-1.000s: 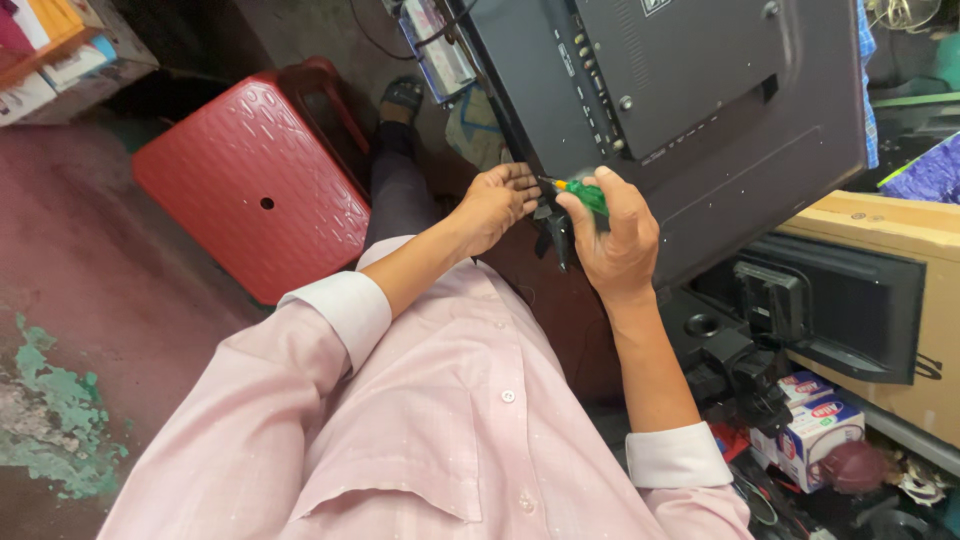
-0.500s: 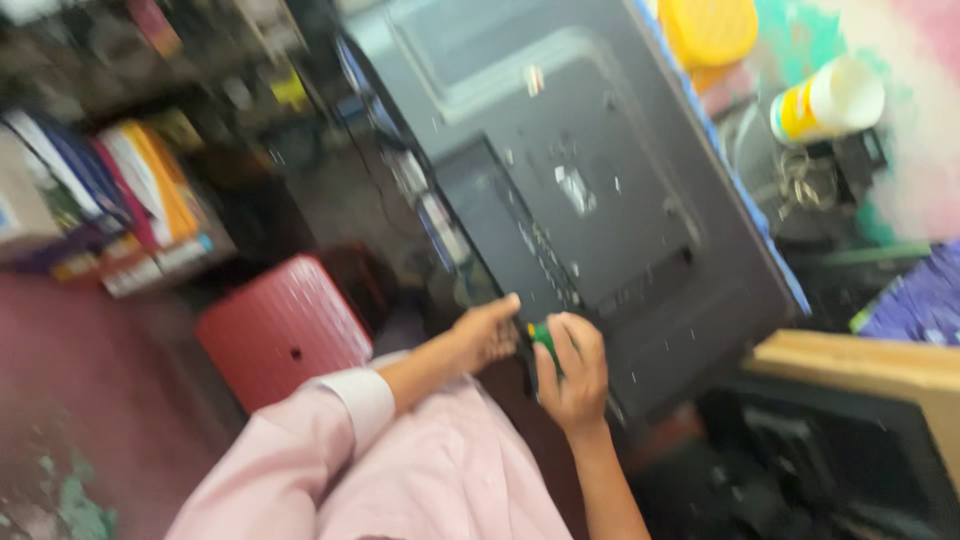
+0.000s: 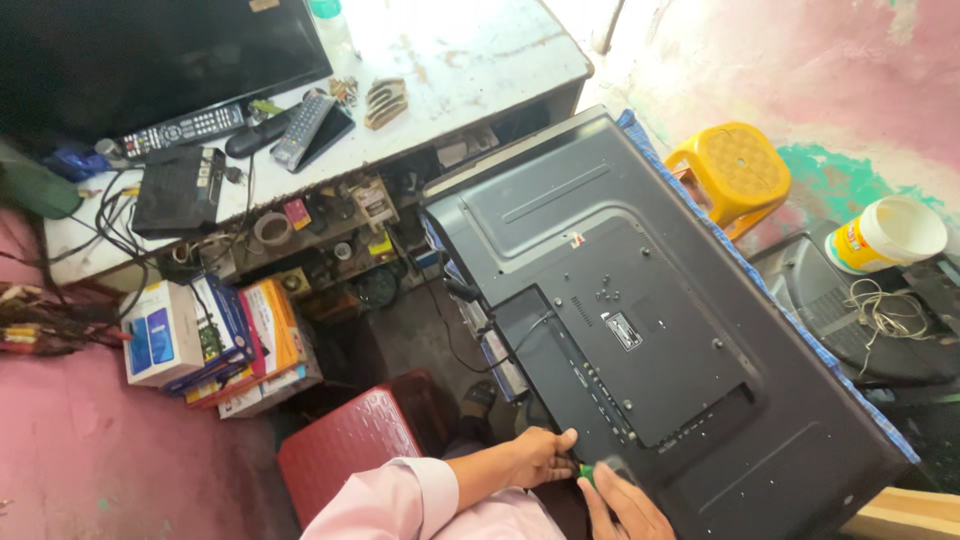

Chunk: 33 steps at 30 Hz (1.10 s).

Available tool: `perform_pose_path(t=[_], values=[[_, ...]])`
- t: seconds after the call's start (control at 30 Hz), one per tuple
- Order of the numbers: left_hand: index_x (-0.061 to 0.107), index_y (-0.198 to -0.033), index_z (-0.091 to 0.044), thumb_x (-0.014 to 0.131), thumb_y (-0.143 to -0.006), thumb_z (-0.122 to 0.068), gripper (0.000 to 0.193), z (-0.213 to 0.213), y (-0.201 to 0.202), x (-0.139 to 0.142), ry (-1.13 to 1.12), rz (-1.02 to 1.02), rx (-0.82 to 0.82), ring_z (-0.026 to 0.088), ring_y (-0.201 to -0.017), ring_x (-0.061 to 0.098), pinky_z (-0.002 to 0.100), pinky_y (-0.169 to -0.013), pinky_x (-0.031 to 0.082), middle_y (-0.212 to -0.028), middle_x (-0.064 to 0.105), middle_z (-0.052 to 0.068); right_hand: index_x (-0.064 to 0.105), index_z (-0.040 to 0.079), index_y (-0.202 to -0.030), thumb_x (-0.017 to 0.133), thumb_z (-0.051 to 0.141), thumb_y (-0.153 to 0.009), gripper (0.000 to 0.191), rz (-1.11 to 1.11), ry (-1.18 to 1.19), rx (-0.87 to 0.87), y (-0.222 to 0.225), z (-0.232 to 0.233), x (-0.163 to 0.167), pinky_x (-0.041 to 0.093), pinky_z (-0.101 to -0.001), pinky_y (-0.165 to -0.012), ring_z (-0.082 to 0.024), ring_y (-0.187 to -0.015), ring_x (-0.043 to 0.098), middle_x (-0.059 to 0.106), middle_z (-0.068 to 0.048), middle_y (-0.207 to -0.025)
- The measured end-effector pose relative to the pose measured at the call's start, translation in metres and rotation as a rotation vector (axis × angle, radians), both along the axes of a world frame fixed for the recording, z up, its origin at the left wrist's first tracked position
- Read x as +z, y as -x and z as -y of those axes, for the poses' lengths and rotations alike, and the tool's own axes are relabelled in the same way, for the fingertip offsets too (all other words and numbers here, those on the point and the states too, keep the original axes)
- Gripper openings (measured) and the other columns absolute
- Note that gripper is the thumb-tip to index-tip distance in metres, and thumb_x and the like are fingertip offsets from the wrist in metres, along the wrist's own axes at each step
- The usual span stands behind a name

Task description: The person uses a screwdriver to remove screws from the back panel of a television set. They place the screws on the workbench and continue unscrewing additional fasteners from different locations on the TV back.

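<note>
Because the flat television [image 3: 640, 330] lies with its screen down and its dark back panel up, leaning from the edge of the white workbench [image 3: 470, 60] toward the person, the screw holes along its lower edge sit within easy reach of both hands. The left hand [image 3: 540, 457] has its fingers curled together on the panel's lower left edge, seemingly steadying the set and pinching at the tip of the tool. The right hand [image 3: 625, 505] is closed around a green-handled screwdriver [image 3: 590, 472], of which only a bit of green shows between the two hands, just at that same edge; the hand itself is cut off by the bottom of the view. A blue checked cloth [image 3: 790, 320] shows along the television's far edge, probably as padding for the screen.

On the workbench, remote controls [image 3: 250, 125] and a small black box [image 3: 178, 188] lie near its front edge, before another dark screen [image 3: 150, 50]. Coloured cartons [image 3: 215, 345] are stacked below it, a red plastic stool [image 3: 350, 450] stands by the person's knee, and a yellow stool [image 3: 735, 170] and a white tub [image 3: 885, 235] sit beyond the television's far side.

Compared with a second ago, the view has swung upward and pulled back: then the hands and pink sleeves filled the middle of the picture, now they sit at the bottom border, and the workbench and yellow stool have come into sight. The hands hold the same grip at the same spot on the panel.
</note>
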<state>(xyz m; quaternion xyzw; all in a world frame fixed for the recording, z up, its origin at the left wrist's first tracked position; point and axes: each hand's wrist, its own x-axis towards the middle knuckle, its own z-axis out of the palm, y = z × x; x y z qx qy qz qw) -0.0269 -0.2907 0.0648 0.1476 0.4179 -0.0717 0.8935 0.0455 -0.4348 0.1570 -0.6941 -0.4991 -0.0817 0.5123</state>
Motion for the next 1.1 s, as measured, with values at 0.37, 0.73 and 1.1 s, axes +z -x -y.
perform_pose_path(t=[0.37,0.73,1.1], values=[[0.063,-0.126,-0.003,0.064,-0.103,-0.03,0.035,0.002,-0.005,-0.005,-0.108,-0.037,-0.064,0.027,-0.102,0.067,0.044,-0.094,0.056,-0.116,0.07,0.01,0.07,0.01,-0.089,0.093,0.005,-0.071,0.029,-0.025,-0.098,-0.185,0.012,-0.015,-0.006,0.056,-0.0241,-0.067,-0.015,-0.073,0.068,0.066,-0.005,-0.083],[0.059,-0.13,-0.003,0.063,-0.103,-0.028,0.037,0.002,-0.005,-0.01,-0.116,-0.065,-0.069,0.03,-0.109,0.068,0.044,-0.1,0.056,-0.121,0.069,0.011,0.065,0.008,-0.081,0.095,0.003,-0.067,0.034,0.147,-0.083,-0.139,0.008,-0.015,0.001,0.054,-0.0273,-0.061,-0.017,-0.065,0.065,0.062,-0.005,-0.076],[0.054,-0.133,-0.002,0.063,-0.103,-0.026,0.04,0.002,-0.003,-0.014,-0.099,-0.075,-0.054,0.034,-0.115,0.068,0.047,-0.102,0.055,-0.128,0.067,0.017,0.069,0.009,-0.085,0.092,0.001,-0.069,0.029,0.058,-0.11,-0.134,0.02,-0.022,-0.002,0.054,-0.0247,-0.063,-0.017,-0.066,0.066,0.063,-0.005,-0.08]])
